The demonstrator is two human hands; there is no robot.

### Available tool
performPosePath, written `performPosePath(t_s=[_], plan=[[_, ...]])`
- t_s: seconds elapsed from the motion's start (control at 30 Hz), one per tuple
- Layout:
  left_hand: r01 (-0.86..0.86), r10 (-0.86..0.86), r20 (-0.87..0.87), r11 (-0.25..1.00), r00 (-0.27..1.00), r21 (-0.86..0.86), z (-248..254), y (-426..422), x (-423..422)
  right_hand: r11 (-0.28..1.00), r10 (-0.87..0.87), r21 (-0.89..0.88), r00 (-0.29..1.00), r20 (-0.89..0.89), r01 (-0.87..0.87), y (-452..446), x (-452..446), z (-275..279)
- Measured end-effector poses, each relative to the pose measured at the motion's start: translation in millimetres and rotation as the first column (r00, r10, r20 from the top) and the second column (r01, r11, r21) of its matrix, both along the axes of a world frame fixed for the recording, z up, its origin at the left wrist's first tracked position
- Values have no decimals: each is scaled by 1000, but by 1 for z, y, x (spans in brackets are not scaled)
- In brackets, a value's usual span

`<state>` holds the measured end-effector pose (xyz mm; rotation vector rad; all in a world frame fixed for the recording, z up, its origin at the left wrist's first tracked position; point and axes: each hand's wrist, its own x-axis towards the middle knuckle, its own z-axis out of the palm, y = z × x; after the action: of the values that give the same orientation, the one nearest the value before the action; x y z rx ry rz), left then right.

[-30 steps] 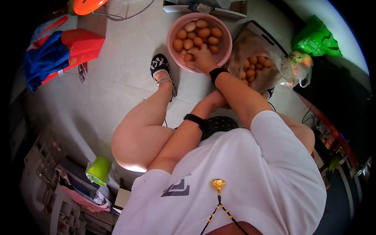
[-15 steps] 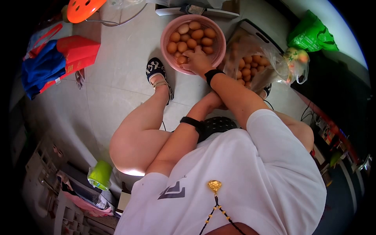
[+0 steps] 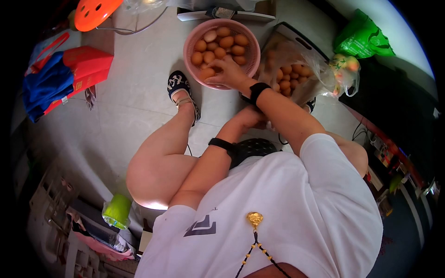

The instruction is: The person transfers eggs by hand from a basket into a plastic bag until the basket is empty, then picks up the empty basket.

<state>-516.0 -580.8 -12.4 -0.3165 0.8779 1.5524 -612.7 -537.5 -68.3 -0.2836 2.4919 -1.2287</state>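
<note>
Egg [image 3: 206, 73] is between the thumb and fingers of your right hand [image 3: 231, 74] — grip part-closed, pinching it just inside the near rim of the pink basket [image 3: 251, 52]. Single-egg handling; calls for light pressure, I'd judge. More eggs [image 3: 226, 42] beyond the grip, bagged eggs [image 3: 284, 85] right of it. Left hand [image 3: 251, 118] nearer you, under the right forearm [image 3: 292, 113] — fingers hidden, can't tell.

The right hand [image 3: 232, 75] reaches forward, fingers bent, its forearm [image 3: 289, 109] crossing over the left hand [image 3: 253, 117] (partly hidden).
</note>
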Motion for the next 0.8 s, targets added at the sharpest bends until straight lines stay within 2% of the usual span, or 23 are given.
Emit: performPosePath(t_s=[0.07, 0.13, 0.17, 0.23, 0.27, 0.3, 0.37, 0.43, 0.47, 0.53, 0.67, 0.73, 0.8], plan=[[17, -17, 10, 1000, 1000, 21, 0, -4, 0, 998, 24, -61, 1000, -14, -25, 12, -2, 7], [33, -33, 18, 999, 999, 43, 0, -2, 2, 921, 10, -372, 948, 319, 116, 34, -1, 15], [-9, 6, 42, 998, 999, 56, -1, 0, 4, 923, 6, -368, 949, 315, 116, 46, -2, 34], [-47, 42, 68, 996, 997, 73, 1, 3, 6, 797, 1, -478, 792, 610, 368, 72, 2, 85], [-97, 82, 127, 988, 988, 117, 2, 2, 5, 799, -5, -475, 794, 608, 369, 89, 5, 86], [-150, 119, 189, 976, 975, 157, 3, 1, 4, 807, -49, -451, 803, 594, 382, 107, 10, 85], [-187, 148, 206, 965, 967, 185, 3, 3, 5, 814, -96, -424, 812, 576, 397, 140, 19, 82], [-225, 177, 226, 952, 958, 209, 3, 3, 6, 694, -261, -386, 712, 652, 607, 169, 32, 75], [-267, 209, 252, 936, 945, 228, 4, 3, 7, 694, -264, -386, 713, 650, 609, 184, 37, 68], [-304, 234, 277, 921, 932, 245, 4, 3, 8, 638, -370, -307, 631, 681, 706, 206, 47, 52], [-355, 269, 315, 898, 910, 260, 3, 4, 7, 674, -490, -179, 614, 619, 717, 218, 62, 24], [-340, 252, 318, 903, 914, 262, 3, 6, 7, 796, -580, 98, 706, 406, 597, 222, 67, 5], [-333, 254, 296, 908, 921, 254, 4, 8, 6, 812, -582, 252, 763, 280, 527, 222, 70, -4]])
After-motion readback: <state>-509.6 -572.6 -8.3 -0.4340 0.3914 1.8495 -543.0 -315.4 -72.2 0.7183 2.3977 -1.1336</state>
